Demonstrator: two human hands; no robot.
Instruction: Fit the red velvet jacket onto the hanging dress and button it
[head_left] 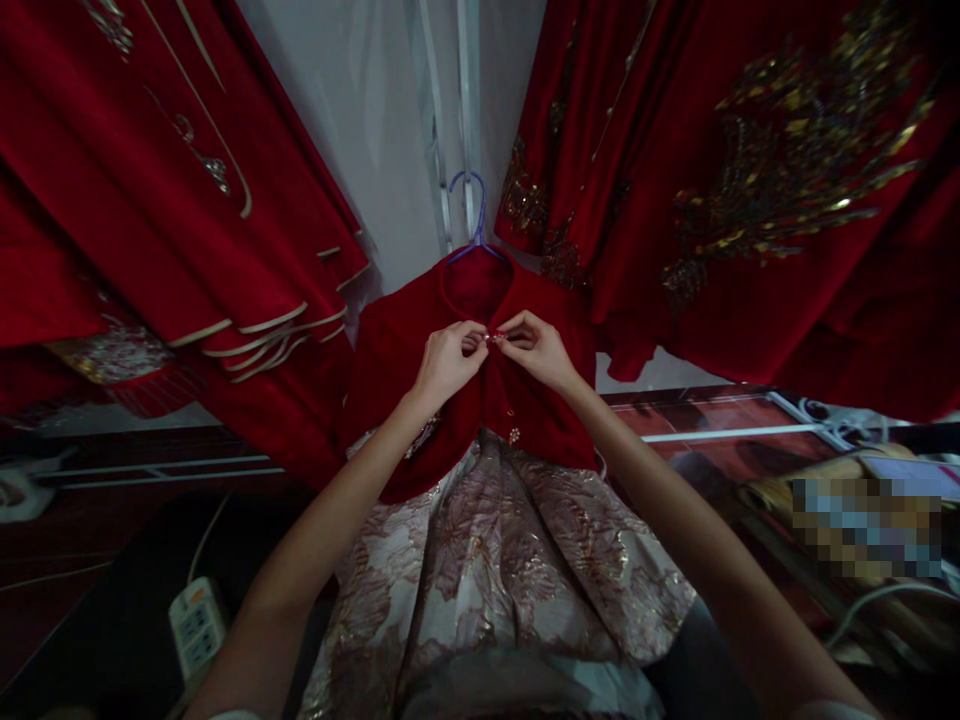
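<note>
A short red jacket (397, 350) hangs on a blue hanger (477, 228) in front of me, over a pale brocade skirt (480, 560) with a shiny floral pattern. At the jacket's front opening, just below the neckline, my left hand (454, 352) pinches a small, light fastener at one edge. Facing it, my right hand (534, 346) pinches the opposite edge, its fingertips almost meeting those of the left. The fastener between them is too small to make out fully. Lower on the jacket front sits a flower-shaped ornament (514, 436).
Red garments with pale piping (225, 230) hang at the left. More red cloth with gold sequins (810, 170) hangs at the right. A power strip (197, 625) lies at the lower left. White rack bars (720, 433) run low behind the clothes.
</note>
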